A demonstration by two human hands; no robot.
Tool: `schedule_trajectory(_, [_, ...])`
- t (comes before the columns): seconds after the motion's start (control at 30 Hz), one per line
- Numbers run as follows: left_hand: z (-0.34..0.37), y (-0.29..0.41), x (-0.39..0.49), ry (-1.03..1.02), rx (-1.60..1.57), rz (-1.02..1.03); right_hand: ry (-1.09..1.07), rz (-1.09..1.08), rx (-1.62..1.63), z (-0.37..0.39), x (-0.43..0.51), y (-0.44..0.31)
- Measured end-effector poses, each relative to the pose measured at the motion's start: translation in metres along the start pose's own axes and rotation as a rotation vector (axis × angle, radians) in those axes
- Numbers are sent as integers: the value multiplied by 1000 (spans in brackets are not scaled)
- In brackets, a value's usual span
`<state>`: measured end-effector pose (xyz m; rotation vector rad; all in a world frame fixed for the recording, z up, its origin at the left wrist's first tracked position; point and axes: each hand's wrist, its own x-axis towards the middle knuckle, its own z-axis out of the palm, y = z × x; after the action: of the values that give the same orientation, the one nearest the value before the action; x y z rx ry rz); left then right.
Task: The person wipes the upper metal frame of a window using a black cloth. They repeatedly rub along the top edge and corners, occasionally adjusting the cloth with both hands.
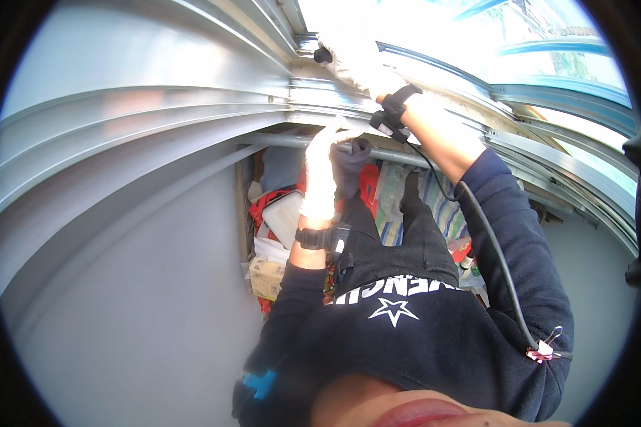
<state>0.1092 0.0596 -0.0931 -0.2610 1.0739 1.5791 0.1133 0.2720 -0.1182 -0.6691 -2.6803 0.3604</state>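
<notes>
My right hand (350, 61), in what appears to be a pale glove, reaches to the corner of an aluminium window frame (320, 96). A small dark, soft-looking item (323, 55) sticks out at its fingers; strong glare hides most of the grip. Lower down, my left hand (323, 160), also pale and overexposed, is held up beside a metal pipe (395, 155). A bunched dark grey cloth (351, 160) hangs at its fingers. Both wrists wear black straps with small devices, and a cable runs from the right one along my sleeve.
Ribbed metal panelling (139, 112) rises on the left, and sliding window tracks (561, 155) run off to the right. Below lie a translucent plastic box (283, 216), a yellowish carton (266, 277), striped fabric (448, 197) and small bottles (466, 262). A binder clip (542, 351) fastens the cable.
</notes>
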Motion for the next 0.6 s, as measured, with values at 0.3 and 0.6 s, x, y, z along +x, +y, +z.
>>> schedule_trajectory(0.3, [-24, -13, 11, -53, 215, 57, 81, -98, 0, 8, 1, 4])
schedule_trajectory(0.6, [-1, -14, -2, -197, -184, -103, 135, 10, -8, 25, 15, -26])
